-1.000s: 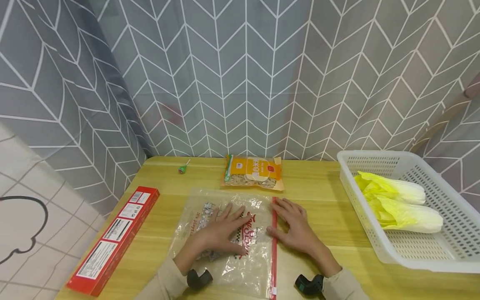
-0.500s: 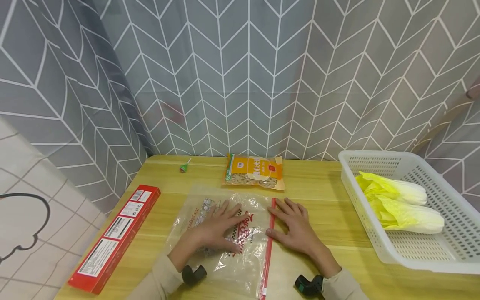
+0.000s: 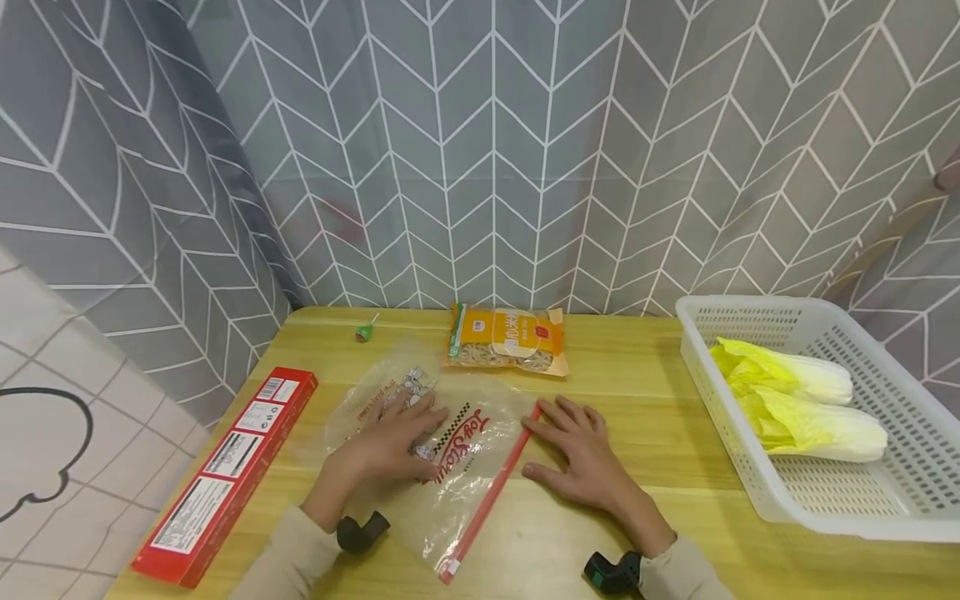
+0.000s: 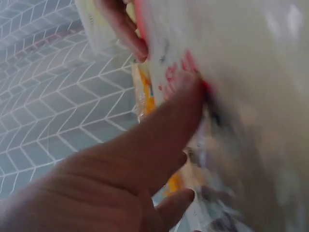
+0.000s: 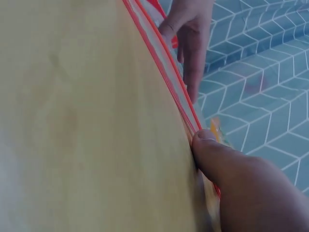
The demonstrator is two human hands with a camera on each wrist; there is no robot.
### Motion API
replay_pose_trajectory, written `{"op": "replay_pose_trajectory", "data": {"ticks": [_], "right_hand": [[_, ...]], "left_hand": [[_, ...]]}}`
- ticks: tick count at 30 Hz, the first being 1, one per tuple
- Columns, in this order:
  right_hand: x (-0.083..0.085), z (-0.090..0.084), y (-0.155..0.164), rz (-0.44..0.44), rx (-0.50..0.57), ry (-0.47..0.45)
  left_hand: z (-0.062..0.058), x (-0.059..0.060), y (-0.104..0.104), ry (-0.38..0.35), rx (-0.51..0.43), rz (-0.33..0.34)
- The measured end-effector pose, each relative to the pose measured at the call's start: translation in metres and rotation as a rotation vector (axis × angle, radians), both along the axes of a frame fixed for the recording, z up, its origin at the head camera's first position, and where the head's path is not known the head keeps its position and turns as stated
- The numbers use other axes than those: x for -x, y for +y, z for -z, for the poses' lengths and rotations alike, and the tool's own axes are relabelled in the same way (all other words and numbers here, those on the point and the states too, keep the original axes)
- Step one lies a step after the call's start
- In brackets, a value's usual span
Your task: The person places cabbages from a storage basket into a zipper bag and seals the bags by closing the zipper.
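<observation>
Your left hand [image 3: 390,433] lies flat w/ fingers spread, pressing down on the clear zip bag [image 3: 442,467]; nothing pinched, palm just on the plastic over the foil-wrapped bits inside near the bag's far-left end. Your right hand [image 3: 581,458] is also flat & relaxed, fingers straight, resting on the table [image 3: 660,400] w/ fingertips touching the bag's red zip strip [image 3: 491,492] at its far end; the right wrist view shows a fingertip [image 5: 205,142] right against that strip. The bag lies flat on the table's near-centre, between your two hands, skewed so the strip runs diagonally from near your right fingers down toward you. Beyond it, just past the bag's far edge, sits an orange noodle pack [image 3: 506,340]. A green lollipop [image 3: 365,332] is at the far left, a long red box [image 3: 225,475] lies along the left edge, & a white basket [image 3: 817,500] w/ napa cabbage [image 3: 795,408] is well apart on your right.
</observation>
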State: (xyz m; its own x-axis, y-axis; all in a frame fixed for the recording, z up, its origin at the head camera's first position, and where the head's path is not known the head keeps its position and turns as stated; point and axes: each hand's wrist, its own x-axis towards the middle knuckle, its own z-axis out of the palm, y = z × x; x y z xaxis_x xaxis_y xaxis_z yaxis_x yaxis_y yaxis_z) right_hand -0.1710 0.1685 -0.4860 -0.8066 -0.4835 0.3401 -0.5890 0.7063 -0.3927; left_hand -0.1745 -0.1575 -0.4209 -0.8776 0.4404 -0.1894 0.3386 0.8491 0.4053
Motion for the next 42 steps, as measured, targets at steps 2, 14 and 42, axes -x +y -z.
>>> {"op": "replay_pose_trajectory", "data": {"ticks": [2, 14, 42], "right_hand": [[0.0, 0.0, -0.003, -0.007, -0.007, -0.007], [-0.001, -0.001, -0.006, -0.008, 0.005, 0.003], [-0.002, 0.002, -0.005, 0.009, 0.06, -0.005]], "left_hand": [[-0.002, 0.001, -0.002, 0.019, 0.014, -0.013], [0.01, -0.014, 0.043, 0.008, -0.009, 0.124], [0.034, -0.025, 0.052, 0.128, -0.047, 0.109]]}}
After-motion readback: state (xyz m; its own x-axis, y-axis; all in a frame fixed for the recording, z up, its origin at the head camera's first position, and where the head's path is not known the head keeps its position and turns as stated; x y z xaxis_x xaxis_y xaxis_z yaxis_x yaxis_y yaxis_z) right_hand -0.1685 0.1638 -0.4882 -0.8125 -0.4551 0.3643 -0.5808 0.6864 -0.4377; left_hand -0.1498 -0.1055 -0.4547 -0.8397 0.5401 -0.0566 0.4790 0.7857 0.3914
